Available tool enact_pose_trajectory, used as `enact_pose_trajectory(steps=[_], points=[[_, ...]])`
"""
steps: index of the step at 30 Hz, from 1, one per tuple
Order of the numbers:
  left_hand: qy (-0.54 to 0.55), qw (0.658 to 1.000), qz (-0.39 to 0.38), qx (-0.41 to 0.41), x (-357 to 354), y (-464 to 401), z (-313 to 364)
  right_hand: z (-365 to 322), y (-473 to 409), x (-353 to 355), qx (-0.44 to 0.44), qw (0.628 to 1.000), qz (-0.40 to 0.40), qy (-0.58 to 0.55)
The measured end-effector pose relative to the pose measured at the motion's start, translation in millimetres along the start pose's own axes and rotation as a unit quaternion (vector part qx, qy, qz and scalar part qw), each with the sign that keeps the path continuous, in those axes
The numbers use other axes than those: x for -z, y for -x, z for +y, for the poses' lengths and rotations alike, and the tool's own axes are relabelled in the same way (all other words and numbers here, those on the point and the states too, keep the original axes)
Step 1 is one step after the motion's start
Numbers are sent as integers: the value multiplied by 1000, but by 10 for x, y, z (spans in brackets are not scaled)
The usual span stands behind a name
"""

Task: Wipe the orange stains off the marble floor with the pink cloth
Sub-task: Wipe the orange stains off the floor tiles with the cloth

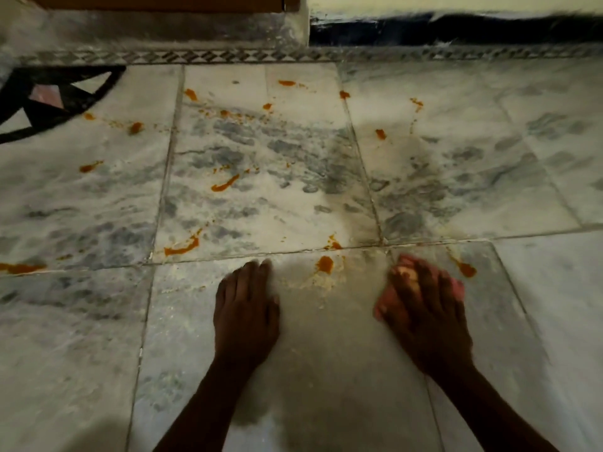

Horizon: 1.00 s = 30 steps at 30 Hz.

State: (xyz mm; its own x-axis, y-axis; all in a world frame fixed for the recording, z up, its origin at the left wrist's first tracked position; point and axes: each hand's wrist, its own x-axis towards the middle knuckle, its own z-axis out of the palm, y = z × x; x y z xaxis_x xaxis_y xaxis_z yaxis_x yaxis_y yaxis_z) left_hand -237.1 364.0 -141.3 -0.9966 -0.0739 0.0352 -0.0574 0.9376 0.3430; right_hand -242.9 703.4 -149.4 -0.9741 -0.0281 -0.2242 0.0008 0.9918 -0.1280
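Note:
My right hand (427,308) presses flat on the pink cloth (390,296), which shows at the fingertips and along the hand's left and right sides; the cloth carries a yellowish smear. My left hand (246,308) rests palm down on the marble floor (326,370), holding nothing. An orange blob (325,264) lies between the two hands, just ahead of them. Another stain (467,270) sits right of the cloth. Several more orange stains, such as a streak (225,183) and a long smear (182,247), dot the tiles ahead.
A patterned border strip (228,56) runs along the far side, with a wooden door base (163,3) and a dark skirting (456,29) behind. A black inlay motif (49,102) sits at far left. Pale powdery residue (319,283) spreads near the hands.

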Motion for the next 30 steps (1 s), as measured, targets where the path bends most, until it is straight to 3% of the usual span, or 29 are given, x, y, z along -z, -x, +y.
enact_pose_trajectory(steps=[4,6,9,12,13,15,17,18,21,24,26,28,30], points=[[19,999,5,-34,-151,-70,-34,291,-529,157,-231,966,74,-86],[15,999,9,-39,-181,-72,-70,111,-1022,167,-271,952,98,-103],[10,999,3,-34,-174,-68,-58,-175,-1091,61,-162,980,110,-41],[6,1000,-6,-29,-130,-59,-36,-83,-314,48,-36,998,36,-23],[4,1000,-7,-28,-119,-58,-30,53,-130,44,-23,999,44,-15],[4,1000,-7,-24,-117,-54,-17,319,-172,154,-101,993,53,-15],[-1,1000,-4,-28,-149,-73,-31,375,-698,279,-254,959,72,-100],[-1,1000,-2,-29,-168,-82,-38,321,-1044,321,-287,945,87,-131],[-6,1000,-8,-29,-162,-75,-47,-89,-1479,337,-205,972,60,-95],[1,1000,-18,-22,-109,-87,-28,-268,-876,130,-31,998,30,-35],[0,1000,-19,-18,-101,-88,-9,-76,-419,63,-2,999,38,-28],[-3,1000,-13,-18,-122,-72,-21,104,-481,120,-69,995,64,-20],[0,1000,-7,-20,-143,-78,-48,28,-939,159,-210,971,83,-78]])
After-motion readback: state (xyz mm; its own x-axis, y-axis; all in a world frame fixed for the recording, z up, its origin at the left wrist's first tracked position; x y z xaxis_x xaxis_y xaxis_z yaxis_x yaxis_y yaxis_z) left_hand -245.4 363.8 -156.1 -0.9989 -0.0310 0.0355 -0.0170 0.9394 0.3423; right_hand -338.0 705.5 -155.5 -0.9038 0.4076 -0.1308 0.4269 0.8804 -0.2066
